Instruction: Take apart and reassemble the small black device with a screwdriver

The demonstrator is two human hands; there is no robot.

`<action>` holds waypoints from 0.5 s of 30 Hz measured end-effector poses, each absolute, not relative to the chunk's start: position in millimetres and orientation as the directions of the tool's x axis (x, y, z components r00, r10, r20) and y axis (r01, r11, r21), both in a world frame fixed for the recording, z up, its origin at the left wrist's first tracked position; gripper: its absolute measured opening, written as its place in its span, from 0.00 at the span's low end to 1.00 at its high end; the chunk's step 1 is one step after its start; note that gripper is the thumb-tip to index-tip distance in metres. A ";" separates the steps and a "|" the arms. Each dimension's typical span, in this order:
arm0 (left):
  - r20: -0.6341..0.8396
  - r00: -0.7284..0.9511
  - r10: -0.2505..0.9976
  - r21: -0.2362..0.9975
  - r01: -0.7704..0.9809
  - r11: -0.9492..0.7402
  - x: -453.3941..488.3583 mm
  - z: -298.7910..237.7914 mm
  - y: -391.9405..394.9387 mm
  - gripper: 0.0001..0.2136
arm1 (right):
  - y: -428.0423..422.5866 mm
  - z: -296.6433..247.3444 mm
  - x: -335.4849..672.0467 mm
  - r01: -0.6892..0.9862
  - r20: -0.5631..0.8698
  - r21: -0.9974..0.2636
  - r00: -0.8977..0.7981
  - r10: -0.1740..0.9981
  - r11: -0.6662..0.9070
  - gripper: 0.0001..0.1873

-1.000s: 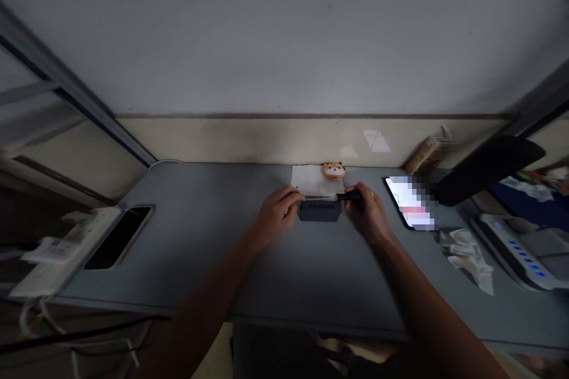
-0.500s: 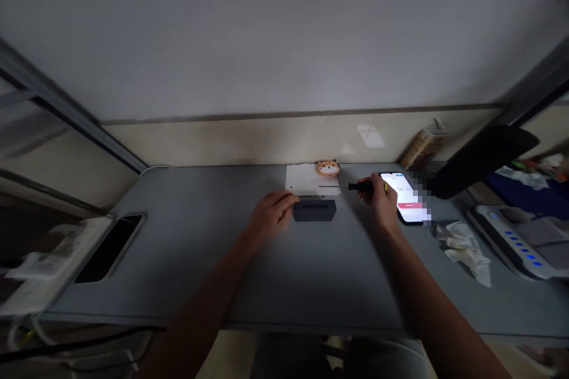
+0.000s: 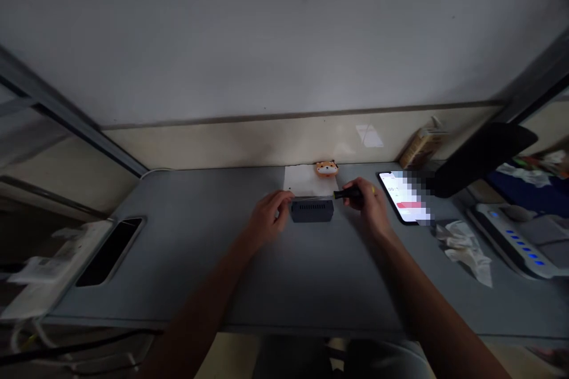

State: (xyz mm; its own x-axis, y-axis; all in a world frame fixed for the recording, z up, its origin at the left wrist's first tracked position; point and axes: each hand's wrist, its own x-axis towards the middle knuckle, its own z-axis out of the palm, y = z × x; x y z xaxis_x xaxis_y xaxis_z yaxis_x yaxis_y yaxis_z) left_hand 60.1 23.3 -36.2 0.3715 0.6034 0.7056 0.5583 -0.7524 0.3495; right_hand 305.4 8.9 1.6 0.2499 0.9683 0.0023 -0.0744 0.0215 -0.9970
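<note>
A dark grey box (image 3: 312, 211) with a row of slots stands on the desk in front of me. The curled fingers of my left hand (image 3: 269, 217) grip it at its left end. My right hand (image 3: 367, 204) is closed around the black and yellow handle of a screwdriver (image 3: 345, 192). Its thin shaft lies nearly level along the box's upper edge, pointing left, with the tip close to my left fingertips. What the tip touches is too small to make out. Behind the box are a white sheet of paper (image 3: 299, 179) and an orange animal-face case (image 3: 326, 169).
A lit phone (image 3: 405, 198) lies right of my right hand. Beyond it are crumpled tissue (image 3: 464, 249), a power strip (image 3: 511, 240), a carton (image 3: 420, 148) and a black upright object (image 3: 484, 160). A dark-screened phone (image 3: 111, 251) rests at the left edge.
My right hand has moved left and slightly down with the screwdriver, bringing its shaft from above the paper to the box's top edge. My left hand stays at the box's left end.
</note>
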 end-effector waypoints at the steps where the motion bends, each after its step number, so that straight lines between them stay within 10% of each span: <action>1: 0.699 0.370 0.613 0.358 0.561 -0.746 60.0 -36.5 23.4 0.11 | 8.2 2.3 303.4 -0.066 0.003 -0.998 0.226 0.974 0.019 0.29; 15: 0.718 0.373 0.588 0.346 0.542 -0.766 63.3 -30.1 18.7 0.09 | 7.7 -3.7 301.1 -0.091 0.000 -0.996 0.213 0.977 0.020 0.27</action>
State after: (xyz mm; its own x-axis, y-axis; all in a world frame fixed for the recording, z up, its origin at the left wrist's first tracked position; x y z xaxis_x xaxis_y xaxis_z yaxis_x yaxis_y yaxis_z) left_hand 63.3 18.7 -30.1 0.3728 0.5882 0.7177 0.5422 -0.7658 0.3460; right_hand 301.1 7.7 -3.7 0.2134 0.9770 -0.0002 -0.0911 0.0197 -0.9956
